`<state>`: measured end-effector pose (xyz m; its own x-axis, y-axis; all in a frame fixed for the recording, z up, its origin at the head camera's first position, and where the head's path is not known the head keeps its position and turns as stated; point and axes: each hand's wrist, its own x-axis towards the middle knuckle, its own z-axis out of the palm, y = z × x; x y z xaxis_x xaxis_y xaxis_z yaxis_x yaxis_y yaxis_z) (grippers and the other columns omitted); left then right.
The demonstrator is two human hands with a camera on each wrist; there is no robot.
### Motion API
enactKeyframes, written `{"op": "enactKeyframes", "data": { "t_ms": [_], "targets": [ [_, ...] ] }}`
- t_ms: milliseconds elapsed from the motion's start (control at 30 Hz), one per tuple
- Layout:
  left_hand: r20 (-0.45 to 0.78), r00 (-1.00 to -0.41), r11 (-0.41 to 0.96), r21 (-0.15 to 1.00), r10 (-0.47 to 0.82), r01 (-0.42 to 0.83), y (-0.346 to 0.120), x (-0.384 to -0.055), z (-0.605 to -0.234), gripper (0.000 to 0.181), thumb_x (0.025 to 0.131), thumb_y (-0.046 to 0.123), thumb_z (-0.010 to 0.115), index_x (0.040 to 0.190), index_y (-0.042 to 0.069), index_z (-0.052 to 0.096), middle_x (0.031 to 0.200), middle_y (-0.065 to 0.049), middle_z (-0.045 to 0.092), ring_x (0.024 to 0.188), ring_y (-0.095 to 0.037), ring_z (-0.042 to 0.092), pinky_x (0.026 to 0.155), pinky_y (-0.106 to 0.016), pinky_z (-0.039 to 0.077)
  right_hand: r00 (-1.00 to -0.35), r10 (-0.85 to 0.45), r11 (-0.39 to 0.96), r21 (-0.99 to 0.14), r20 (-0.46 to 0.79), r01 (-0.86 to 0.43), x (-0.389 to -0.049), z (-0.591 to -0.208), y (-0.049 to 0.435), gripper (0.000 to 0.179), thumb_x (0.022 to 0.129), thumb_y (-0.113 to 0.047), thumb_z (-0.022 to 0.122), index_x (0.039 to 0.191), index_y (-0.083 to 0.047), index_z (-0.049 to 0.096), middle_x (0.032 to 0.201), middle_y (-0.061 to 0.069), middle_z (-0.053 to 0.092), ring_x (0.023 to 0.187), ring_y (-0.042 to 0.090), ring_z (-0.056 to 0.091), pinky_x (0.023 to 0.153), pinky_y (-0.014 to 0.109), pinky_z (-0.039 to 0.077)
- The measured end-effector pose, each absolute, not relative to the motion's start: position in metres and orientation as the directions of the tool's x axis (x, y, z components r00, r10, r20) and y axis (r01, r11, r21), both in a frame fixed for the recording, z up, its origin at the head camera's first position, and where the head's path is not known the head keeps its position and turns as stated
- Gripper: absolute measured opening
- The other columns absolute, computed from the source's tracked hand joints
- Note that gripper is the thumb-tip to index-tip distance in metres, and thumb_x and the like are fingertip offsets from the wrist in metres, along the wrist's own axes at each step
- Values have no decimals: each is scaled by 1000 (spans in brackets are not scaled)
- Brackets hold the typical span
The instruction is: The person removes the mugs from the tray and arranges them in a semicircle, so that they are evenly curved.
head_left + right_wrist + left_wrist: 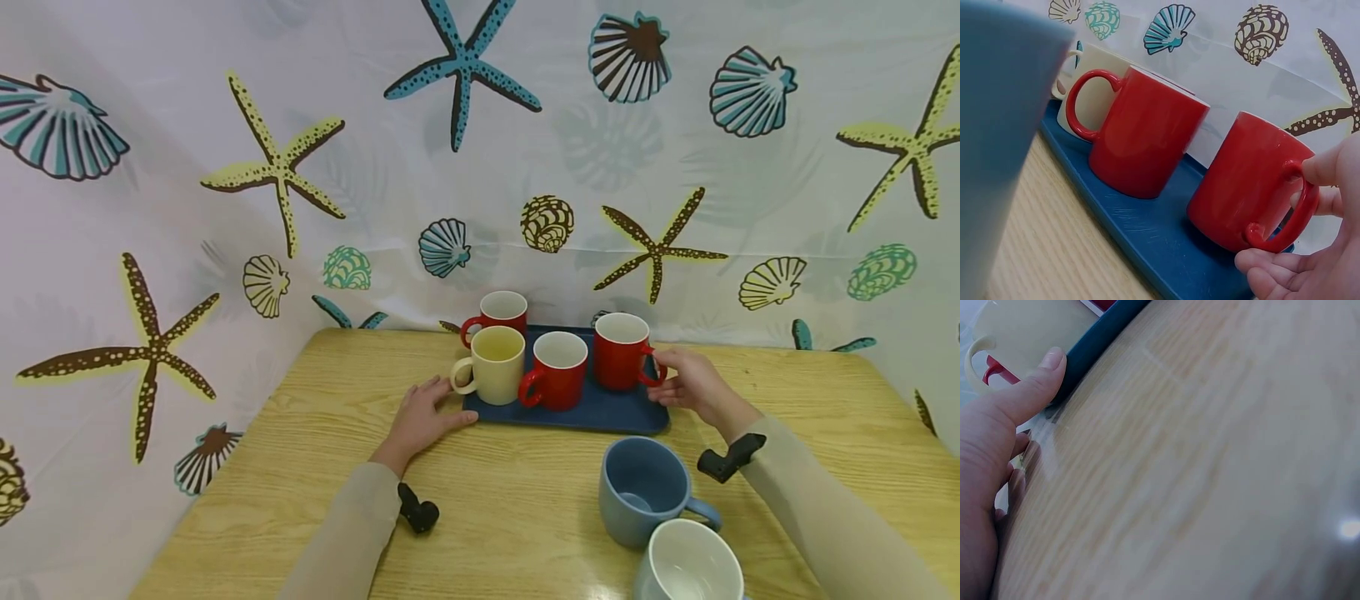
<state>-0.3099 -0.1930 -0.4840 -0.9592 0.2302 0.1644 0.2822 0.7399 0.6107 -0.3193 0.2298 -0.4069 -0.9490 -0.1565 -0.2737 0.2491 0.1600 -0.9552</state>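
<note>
Blue mug in front of tray

The rightmost red mug, glossy outside and white within, is upright at the right end of the tray, its handle turned right; full base contact cannot be confirmed. The cream mug stands upright at the left front, handle pointing left. The tray is dark blue, rounded at the corners, and lies flat on the wood-grain table.
</note>
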Motion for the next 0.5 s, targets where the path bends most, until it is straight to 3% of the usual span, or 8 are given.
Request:
{"op": "enactKeyframes", "data": {
  "t_ms": [233, 500],
  "targets": [
    [158, -961, 738, 615, 229, 277, -193, -310, -486, 75, 75, 62, 65, 136, 21, 49, 142, -8, 41, 137, -27, 24, 111, -47, 5, -949, -189, 125, -964, -254, 233, -309, -406, 235, 24, 99, -32, 42, 94, -9, 47, 90, 17, 62, 82, 28, 66, 75, 34, 52],
    [159, -960, 739, 614, 229, 278, -193, -310, -485, 77, 74, 63, 64, 137, 21, 49, 142, -9, 41, 137, -28, 24, 111, -47, 5, -952, -215, 100, -975, -218, 201, -299, -406, 242, 21, 99, -30, 44, 94, -10, 48, 91, 14, 58, 84, 28, 66, 79, 37, 52]
  ]
}}
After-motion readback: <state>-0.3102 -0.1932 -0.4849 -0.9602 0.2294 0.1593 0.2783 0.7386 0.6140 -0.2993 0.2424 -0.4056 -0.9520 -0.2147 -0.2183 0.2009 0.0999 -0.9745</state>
